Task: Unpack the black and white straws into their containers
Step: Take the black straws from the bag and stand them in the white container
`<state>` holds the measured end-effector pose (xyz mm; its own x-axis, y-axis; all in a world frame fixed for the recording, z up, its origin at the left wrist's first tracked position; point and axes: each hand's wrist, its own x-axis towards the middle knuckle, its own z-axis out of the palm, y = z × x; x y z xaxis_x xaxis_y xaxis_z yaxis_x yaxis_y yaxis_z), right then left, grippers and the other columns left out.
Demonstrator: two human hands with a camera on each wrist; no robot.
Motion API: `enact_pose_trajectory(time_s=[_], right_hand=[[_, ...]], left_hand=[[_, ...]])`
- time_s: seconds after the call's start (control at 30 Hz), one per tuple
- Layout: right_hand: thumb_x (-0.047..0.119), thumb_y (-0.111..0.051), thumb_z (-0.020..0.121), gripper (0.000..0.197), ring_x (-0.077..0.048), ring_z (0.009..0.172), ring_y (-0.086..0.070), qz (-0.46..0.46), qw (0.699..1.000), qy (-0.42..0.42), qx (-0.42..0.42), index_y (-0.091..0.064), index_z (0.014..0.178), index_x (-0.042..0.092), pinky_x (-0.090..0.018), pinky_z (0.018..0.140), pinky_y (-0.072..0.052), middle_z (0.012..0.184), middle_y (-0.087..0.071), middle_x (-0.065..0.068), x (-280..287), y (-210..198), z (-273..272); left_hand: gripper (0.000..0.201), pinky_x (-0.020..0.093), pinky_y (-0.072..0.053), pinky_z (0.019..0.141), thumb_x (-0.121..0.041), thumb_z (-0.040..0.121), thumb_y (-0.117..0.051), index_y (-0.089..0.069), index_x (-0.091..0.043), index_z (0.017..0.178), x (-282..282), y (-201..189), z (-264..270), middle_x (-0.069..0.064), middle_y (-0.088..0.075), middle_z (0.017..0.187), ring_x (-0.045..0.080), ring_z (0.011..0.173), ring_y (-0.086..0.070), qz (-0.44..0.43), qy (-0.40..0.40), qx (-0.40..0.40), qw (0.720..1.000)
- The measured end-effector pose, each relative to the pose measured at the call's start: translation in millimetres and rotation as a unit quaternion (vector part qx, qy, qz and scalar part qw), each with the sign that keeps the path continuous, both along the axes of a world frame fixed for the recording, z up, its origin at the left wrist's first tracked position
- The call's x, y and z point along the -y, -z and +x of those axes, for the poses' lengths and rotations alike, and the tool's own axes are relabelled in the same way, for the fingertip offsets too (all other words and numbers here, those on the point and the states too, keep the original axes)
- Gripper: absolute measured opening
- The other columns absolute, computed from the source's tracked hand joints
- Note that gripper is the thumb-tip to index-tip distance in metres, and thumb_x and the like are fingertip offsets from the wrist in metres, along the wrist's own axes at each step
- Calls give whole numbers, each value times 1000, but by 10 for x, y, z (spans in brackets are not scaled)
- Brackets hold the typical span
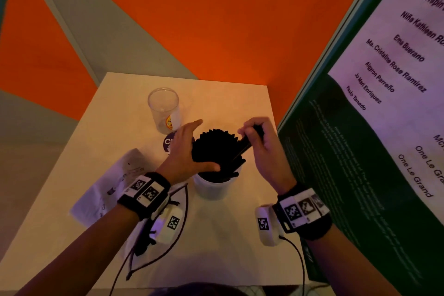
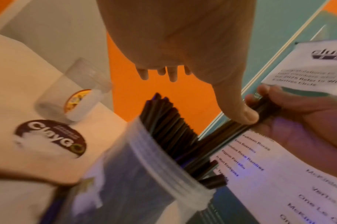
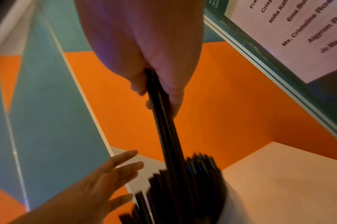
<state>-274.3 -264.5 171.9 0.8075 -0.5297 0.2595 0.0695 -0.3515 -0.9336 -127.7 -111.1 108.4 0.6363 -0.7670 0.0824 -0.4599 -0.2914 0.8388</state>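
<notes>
A white tub (image 1: 211,191) stands mid-table, packed with upright black straws (image 1: 213,149) that fan out above its rim. My left hand (image 1: 189,149) lies against the left side of the bundle with fingers straight and the thumb across the front of the straws. My right hand (image 1: 253,136) grips a few black straws (image 3: 167,136) by their upper ends, their lower ends down in the tub (image 3: 233,209). In the left wrist view the left thumb (image 2: 240,115) touches those held straws (image 2: 217,141). An empty clear container (image 1: 163,109) stands behind, to the left. No white straws show.
A round dark "Claygo" sticker (image 2: 50,137) lies on the white table (image 1: 240,108) between the two containers. A crumpled clear wrapper (image 1: 108,187) lies at the left edge. A green-and-white printed panel (image 1: 360,127) stands close on the right, orange wall behind.
</notes>
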Motion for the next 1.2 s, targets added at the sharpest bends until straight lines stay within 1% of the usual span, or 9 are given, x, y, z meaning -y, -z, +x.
enact_pose_trajectory(time_s=[0.17,0.37,0.5,0.7,0.8,0.9,0.97,1.1,1.2], right_hand=[[40,-53,93,51,-4,134,-39,44,994,-33,-97,-35,139,25,-34,113,-33,142,-43,9,57,487,-163],[56,-81,57,135,-5,146,-4,91,955,-92,-265,14,150,34,-21,112,-13,153,2,23,130,1008,-318],[40,-86,61,138,-13,148,-3,61,940,-123,-312,19,149,31,-30,117,-14,161,8,8,161,1128,-64],[32,-85,67,127,-19,148,-6,4,928,-133,-349,14,147,28,-39,121,-15,161,-4,-1,271,1120,375],[30,-85,68,93,3,125,-41,46,956,-95,-274,-23,136,39,-7,102,-34,134,-45,23,313,1119,463],[37,-81,72,46,-3,106,-59,103,971,-46,-211,-53,108,30,-10,81,-46,104,-63,17,329,1126,468],[39,-81,70,55,-5,110,-58,121,974,-56,-185,-53,115,23,-15,85,-48,112,-62,8,375,1169,459],[37,-86,62,101,1,132,-37,147,960,-120,-207,-27,144,37,-13,101,-38,147,-34,14,463,1244,442],[28,-87,64,99,6,132,-36,129,959,-145,-209,-27,143,39,-10,101,-37,146,-37,17,453,1271,511]], left_hand=[[140,47,-25,114,-59,36,-89,-15,-19,149,-154,391,137,0,-26,152,19,140,-24,72,7,-67,995],[141,35,-26,110,-62,37,-87,-13,-17,148,-107,492,246,-4,-28,148,20,140,-24,122,51,-88,987],[156,51,-18,117,-78,28,-76,-1,-20,151,86,425,338,6,-13,158,24,146,-11,149,107,-83,980],[136,51,-20,116,-51,44,-88,-5,-26,148,394,407,432,7,-20,155,27,144,-17,138,193,-56,970],[126,34,-27,113,-32,53,-92,-10,-23,149,436,492,483,-1,-29,152,14,140,-25,111,177,-104,972],[86,18,-43,89,-37,58,-88,-41,-24,129,437,487,552,-12,-55,120,2,113,-52,62,131,-159,977],[77,12,-45,83,-42,58,-85,-46,-29,122,412,472,611,-14,-54,118,-7,107,-52,44,112,-181,976],[107,-2,-34,89,-27,57,-90,-26,-34,143,381,537,680,-23,-31,141,-6,127,-33,69,157,-197,965],[115,-1,-33,91,-19,57,-91,-17,-37,143,444,582,640,-21,-34,139,-12,127,-32,82,205,-184,958]])
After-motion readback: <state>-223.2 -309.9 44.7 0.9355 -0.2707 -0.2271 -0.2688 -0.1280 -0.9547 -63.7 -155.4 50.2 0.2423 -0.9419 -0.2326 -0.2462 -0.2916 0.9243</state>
